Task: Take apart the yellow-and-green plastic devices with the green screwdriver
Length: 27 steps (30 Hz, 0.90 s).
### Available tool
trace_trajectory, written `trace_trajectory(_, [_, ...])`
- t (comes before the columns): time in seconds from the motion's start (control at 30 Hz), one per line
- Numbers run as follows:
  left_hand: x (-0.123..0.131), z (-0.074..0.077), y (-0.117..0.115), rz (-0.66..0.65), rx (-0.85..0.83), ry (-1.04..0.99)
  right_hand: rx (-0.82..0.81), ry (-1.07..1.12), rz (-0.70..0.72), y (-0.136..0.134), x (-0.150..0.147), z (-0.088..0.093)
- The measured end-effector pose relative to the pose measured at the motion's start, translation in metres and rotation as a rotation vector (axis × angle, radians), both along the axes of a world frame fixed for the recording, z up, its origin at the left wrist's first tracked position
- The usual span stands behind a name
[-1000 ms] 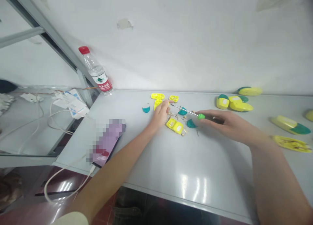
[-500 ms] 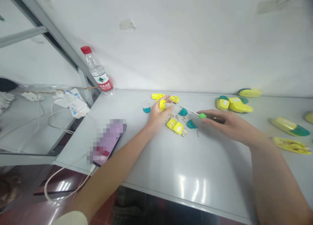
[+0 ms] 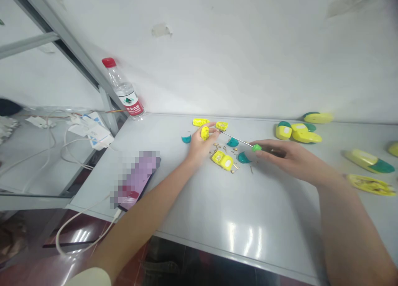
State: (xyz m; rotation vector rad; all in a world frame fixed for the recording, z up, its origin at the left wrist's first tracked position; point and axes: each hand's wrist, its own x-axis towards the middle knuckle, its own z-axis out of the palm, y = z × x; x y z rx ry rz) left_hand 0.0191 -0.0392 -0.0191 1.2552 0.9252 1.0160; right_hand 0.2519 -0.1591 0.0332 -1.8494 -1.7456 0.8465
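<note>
My right hand (image 3: 276,151) grips a screwdriver (image 3: 256,147) by its green handle, the thin shaft pointing left. The shaft's tip meets the fingertips of my left hand (image 3: 199,143), where thumb and forefinger pinch together; anything tiny between them is too small to make out. Against that palm rests a yellow plastic shell piece (image 3: 204,133), held by the curled fingers. Below lies a yellow casing (image 3: 223,160) with a pale patch. Teal caps (image 3: 232,142) and small brass-coloured metal bits (image 3: 217,147) are scattered around it. Two more yellow shells (image 3: 222,125) sit behind my left hand.
Several yellow-and-teal casings (image 3: 298,133) lie on the right of the grey table (image 3: 202,207). At left are a phone (image 3: 138,180) on a white cable and a red-capped water bottle (image 3: 130,97). A white wall (image 3: 233,62) rises behind.
My left thumb and forefinger have come together at the screwdriver's tip. The screwdriver and right hand have barely shifted, and the loose parts lie as before.
</note>
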Motion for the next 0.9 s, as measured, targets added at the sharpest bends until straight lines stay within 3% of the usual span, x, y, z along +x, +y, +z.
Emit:
trace_trajectory(0.33, [0.0032,-0.0057,0.0024,0.036,0.006,0.007,-0.01,0.016,0.002,0.0001,-0.0013,0.0005])
trace_trajectory(0.9, [0.0036,-0.0027,0.0005,0.027,0.046,0.025,0.07,0.03,-0.004,0.0004,-0.0007,0.0013])
